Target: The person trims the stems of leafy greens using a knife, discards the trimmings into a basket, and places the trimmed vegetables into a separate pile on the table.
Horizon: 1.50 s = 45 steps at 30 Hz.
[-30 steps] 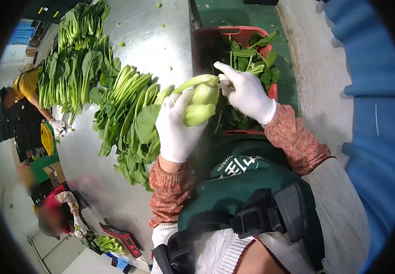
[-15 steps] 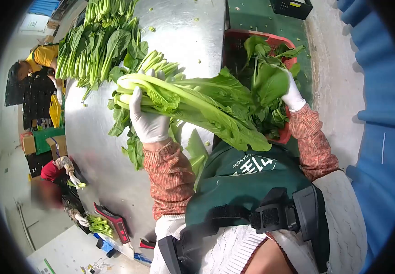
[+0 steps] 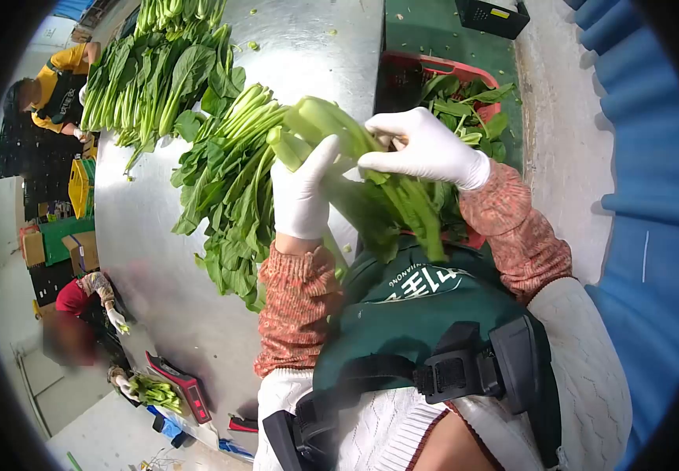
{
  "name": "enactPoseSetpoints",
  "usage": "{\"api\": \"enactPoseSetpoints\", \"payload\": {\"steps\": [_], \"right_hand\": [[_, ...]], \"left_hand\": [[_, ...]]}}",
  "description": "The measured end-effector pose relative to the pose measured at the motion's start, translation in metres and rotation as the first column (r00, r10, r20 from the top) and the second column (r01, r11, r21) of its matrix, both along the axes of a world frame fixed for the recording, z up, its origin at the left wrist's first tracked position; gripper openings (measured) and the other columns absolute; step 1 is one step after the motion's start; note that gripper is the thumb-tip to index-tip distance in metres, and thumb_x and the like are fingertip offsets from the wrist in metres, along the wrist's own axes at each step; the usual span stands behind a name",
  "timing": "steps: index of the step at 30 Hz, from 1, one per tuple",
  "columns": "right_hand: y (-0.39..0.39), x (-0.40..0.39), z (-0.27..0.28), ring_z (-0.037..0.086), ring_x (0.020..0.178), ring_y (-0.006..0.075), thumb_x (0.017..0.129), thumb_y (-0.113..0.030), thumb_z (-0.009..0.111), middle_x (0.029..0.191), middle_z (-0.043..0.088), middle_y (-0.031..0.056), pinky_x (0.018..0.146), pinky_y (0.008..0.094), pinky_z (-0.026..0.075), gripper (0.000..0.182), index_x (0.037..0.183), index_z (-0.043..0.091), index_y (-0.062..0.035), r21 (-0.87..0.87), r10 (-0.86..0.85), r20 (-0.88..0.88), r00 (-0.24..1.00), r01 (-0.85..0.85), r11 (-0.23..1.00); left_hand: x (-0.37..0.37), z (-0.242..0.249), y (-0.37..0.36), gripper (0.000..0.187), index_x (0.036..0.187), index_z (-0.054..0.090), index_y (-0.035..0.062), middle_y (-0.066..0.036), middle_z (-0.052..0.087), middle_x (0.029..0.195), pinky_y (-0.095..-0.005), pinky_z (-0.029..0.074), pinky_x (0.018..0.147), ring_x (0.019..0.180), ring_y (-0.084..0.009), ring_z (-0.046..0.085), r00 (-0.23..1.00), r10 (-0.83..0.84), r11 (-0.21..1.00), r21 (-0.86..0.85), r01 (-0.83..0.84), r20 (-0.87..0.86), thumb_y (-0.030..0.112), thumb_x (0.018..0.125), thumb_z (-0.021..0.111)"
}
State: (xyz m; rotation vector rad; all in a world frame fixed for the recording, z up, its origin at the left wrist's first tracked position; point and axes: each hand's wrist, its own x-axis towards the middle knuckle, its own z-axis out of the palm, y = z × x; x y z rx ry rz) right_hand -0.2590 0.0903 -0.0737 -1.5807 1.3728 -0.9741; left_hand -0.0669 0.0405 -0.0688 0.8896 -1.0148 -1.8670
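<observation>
My gloved left hand [image 3: 304, 192] is closed around the thick pale stalks of a bunch of leafy greens [image 3: 328, 125], held above the metal table's edge. On its right side, my gloved right hand [image 3: 426, 149] pinches a stalk of the same bunch between thumb and fingers. The leaves [image 3: 390, 208] hang toward my apron and are smeared by motion. Left of my left hand, a pile of thin-stemmed greens [image 3: 233, 180] lies on the table. Behind my right hand, a red crate [image 3: 441, 64] holds loose green leaves [image 3: 465, 102].
More greens [image 3: 159, 78] are stacked on the metal table [image 3: 175, 298] at the far left. Two people [image 3: 61, 86] work across the table, one with greens near a red-and-black device [image 3: 182, 385]. A black crate [image 3: 495, 16] stands on the floor. Blue curtain [image 3: 649, 196] hangs at right.
My right hand has moved from the leaves over the crate to the stalks beside my left hand. The held bunch has turned, its leaves now hanging downward. Leaves above the crate have dropped lower.
</observation>
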Motion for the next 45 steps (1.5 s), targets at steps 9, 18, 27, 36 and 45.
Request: {"api": "enactPoseSetpoints", "payload": {"steps": [9, 18, 27, 36, 45], "right_hand": [[0.032, -0.059, 0.0, 0.046, 0.072, 0.0027, 0.082, -0.021, 0.075, 0.078, 0.058, -0.0054, 0.067, 0.0221, 0.038, 0.024, 0.094, 0.068, -0.0016, 0.296, -0.136, 0.268, 0.954, 0.053, 0.954], [0.038, -0.046, 0.007, 0.051, 0.073, 0.0046, 0.087, -0.021, 0.073, 0.081, 0.06, -0.004, 0.066, 0.0231, 0.042, 0.03, 0.105, 0.066, 0.0016, 0.284, -0.225, 0.327, 0.918, 0.132, 0.95], [-0.001, 0.004, 0.0, 0.043, 0.053, -0.0006, 0.096, -0.021, 0.062, 0.086, 0.069, 0.0007, 0.047, 0.0178, 0.032, 0.029, 0.113, 0.067, 0.0009, 0.275, -0.244, 0.281, 0.928, 0.166, 0.947], [0.02, -0.008, -0.088, 0.045, 0.07, 0.0014, 0.083, -0.003, 0.068, 0.1, 0.059, -0.0009, 0.065, 0.0155, 0.04, 0.045, 0.126, 0.057, 0.0, 0.385, -0.192, 0.07, 0.979, 0.151, 0.911], [-0.027, 0.054, -0.104, 0.052, 0.061, 0.0051, 0.094, -0.005, 0.054, 0.086, 0.063, 0.0021, 0.057, 0.0215, 0.045, 0.024, 0.116, 0.061, 0.0011, 0.442, -0.022, 0.028, 0.999, 0.008, 0.897]], "left_hand": [[-0.015, -0.018, -0.013, 0.012, 0.089, 0.063, -0.0042, -0.007, 0.062, 0.07, -0.0254, 0.047, 0.059, 0.063, -0.0132, 0.059, 0.957, -0.048, 0.992, -0.096, 0.078, 0.286, 0.006, 0.083, 0.064], [-0.034, -0.027, 0.001, 0.057, 0.135, 0.042, -0.004, -0.017, 0.059, 0.121, -0.0361, 0.055, 0.087, 0.102, -0.0256, 0.065, 0.92, -0.271, 0.934, 0.153, 0.322, -0.283, 0.011, 0.088, 0.068], [0.077, -0.007, -0.017, 0.038, 0.118, 0.055, 0.0029, -0.019, 0.06, 0.121, -0.0557, 0.039, 0.107, 0.12, -0.036, 0.055, 0.739, 0.267, 0.954, 0.28, -0.11, -0.618, 0.019, 0.086, 0.068], [0.397, -0.073, 0.035, 0.052, 0.124, 0.052, -0.006, -0.021, 0.058, 0.121, -0.0568, 0.033, 0.109, 0.121, -0.0357, 0.049, 0.233, 0.881, 0.426, 0.476, -0.769, -0.412, 0.027, 0.086, 0.065], [0.624, -0.123, 0.029, 0.074, 0.148, 0.028, 0.0046, -0.022, 0.04, 0.143, -0.0576, 0.027, 0.112, 0.13, -0.0378, 0.041, -0.137, 0.951, -0.126, -0.056, -0.99, 0.276, 0.028, 0.089, 0.066]]}}
